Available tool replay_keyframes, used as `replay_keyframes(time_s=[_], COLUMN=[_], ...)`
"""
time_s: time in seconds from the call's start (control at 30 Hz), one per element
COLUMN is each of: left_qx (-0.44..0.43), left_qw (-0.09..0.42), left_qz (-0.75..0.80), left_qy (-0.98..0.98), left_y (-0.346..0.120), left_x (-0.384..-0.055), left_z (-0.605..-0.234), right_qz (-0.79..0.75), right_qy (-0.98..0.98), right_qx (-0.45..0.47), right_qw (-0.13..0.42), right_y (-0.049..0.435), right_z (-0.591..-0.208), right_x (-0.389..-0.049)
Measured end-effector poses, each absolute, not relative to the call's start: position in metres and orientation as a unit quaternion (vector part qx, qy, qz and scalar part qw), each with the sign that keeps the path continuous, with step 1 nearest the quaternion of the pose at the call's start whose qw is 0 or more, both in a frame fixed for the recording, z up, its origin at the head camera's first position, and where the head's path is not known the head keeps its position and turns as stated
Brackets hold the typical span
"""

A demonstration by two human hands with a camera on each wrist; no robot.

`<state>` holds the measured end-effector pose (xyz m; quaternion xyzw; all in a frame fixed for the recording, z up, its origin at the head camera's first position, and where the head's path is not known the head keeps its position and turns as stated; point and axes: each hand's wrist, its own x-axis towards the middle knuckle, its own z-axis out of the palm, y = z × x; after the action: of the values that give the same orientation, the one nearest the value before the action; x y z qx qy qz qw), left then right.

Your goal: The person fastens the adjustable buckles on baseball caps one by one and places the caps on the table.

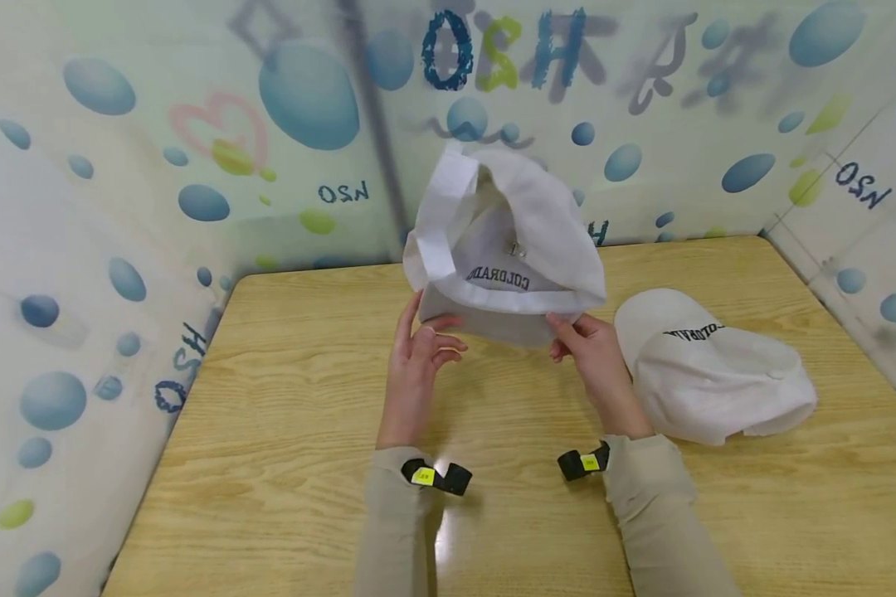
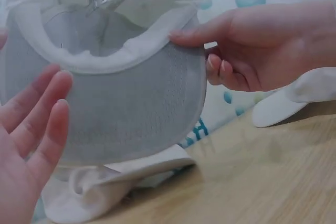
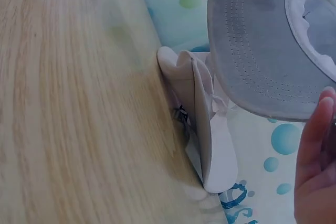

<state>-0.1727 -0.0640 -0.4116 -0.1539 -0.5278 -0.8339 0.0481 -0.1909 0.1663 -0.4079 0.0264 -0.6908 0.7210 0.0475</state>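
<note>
Both hands hold up a white baseball cap [image 1: 523,207] over the table, its opening toward me. Its brim underside [image 2: 126,108] looks grey, and dark lettering shows reversed inside the crown. At the brim's left edge, my left hand [image 1: 414,373] grips it, with several fingers reaching in front of the underside. My right hand [image 1: 593,352] pinches the opposite brim edge, thumb on the underside near the sweatband. Beside the right forearm lies a second white cap [image 1: 709,365] with dark lettering. Another pale cap [image 3: 197,114] sits behind the held one, seen in the wrist views.
The wooden table [image 1: 291,398] meets a wall covering [image 1: 306,207] printed with blue and green spots and letters at its back. Similar covering rises on the left and right sides. Black straps [image 1: 436,475] with yellow labels circle both sleeved wrists.
</note>
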Motion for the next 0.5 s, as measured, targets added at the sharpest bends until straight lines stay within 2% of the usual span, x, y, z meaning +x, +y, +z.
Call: replay_keyframes(time_s=[0.3, 0.43, 0.5], left_qx=[-0.230, -0.199, -0.180], left_qw=[0.060, 0.061, 0.060], left_qz=[-0.838, -0.855, -0.861], left_qy=[-0.491, -0.475, -0.472], left_y=[-0.074, -0.068, -0.063], left_x=[-0.212, -0.195, -0.181], left_z=[-0.471, -0.440, -0.417], right_qz=[0.712, 0.729, 0.752], right_qy=[-0.698, -0.680, -0.653], right_qx=[0.035, 0.031, 0.051], right_qw=[0.058, 0.068, 0.075], right_y=[0.167, 0.167, 0.188], right_z=[-0.411, -0.417, -0.475], right_x=[-0.189, -0.189, -0.211])
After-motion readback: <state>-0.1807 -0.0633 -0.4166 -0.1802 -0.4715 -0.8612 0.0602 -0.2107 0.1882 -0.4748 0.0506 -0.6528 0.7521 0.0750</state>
